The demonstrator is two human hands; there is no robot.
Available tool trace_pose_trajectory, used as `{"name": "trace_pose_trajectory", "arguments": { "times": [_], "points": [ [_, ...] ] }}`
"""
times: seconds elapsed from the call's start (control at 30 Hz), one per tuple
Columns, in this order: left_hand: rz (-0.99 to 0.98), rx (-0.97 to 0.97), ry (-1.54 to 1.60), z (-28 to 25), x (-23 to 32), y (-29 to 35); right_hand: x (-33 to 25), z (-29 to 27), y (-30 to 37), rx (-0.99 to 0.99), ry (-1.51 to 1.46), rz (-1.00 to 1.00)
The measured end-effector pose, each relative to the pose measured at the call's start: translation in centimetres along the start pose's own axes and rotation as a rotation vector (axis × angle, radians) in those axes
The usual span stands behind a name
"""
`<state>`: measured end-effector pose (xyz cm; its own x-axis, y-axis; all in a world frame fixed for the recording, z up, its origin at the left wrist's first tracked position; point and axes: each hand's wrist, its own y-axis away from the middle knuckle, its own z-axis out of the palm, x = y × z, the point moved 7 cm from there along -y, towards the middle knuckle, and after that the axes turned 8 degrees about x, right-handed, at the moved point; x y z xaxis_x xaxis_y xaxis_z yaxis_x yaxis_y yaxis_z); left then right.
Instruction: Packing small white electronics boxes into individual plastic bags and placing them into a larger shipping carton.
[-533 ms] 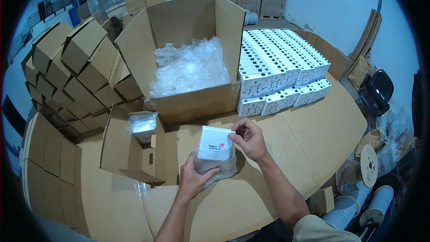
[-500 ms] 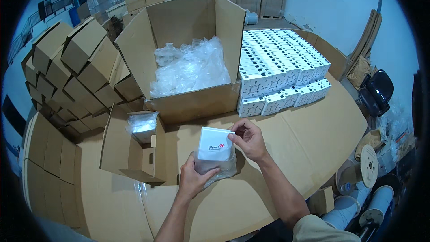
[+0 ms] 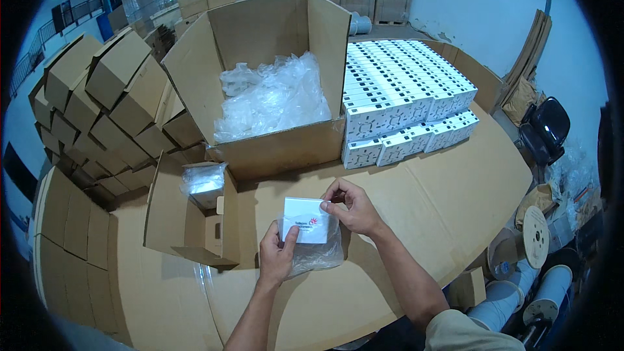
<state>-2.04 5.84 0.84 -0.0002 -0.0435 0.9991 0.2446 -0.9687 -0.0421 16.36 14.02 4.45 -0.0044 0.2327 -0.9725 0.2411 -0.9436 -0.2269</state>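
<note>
Right hand, centre of frame: thumb and forefinger pinching the upper right corner of a flat white square piece; other fingers curled. Left hand, just left of it: thumb pressed on the lower left of the piece's face, the other fingers mostly hidden behind.

White piece: one, held between both hands slightly below mid-frame, face up, with a small red and dark printed mark. Clear plastic bag: one, crumpled, at the piece's lower edge and right side; whether it encloses any of the piece cannot be told.

Cardboard work surface: beneath both hands, creased.

Small open carton: one, left of centre, with a plastic-wrapped pack at its far end.

Large open carton: one, upper centre, containing heaped clear plastic.

White units with dark openings: close rows, two tiers, upper right of centre.

Brown cartons: piled, upper left. Black chair: right edge. Spools: several, lower right.
</note>
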Motion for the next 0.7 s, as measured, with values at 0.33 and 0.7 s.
{"name": "trace_pose_trajectory", "arguments": {
  "times": [0.33,0.7],
  "points": [
    [-0.009,0.204,0.034,-1.6,-0.7,-0.5,0.5,-0.1,0.7,-0.032,-0.087,0.314],
    [0.008,0.204,-0.082,-1.7,-0.6,-0.2,1.6,2.1,0.9,-0.122,-0.065,0.315]
  ]
}}
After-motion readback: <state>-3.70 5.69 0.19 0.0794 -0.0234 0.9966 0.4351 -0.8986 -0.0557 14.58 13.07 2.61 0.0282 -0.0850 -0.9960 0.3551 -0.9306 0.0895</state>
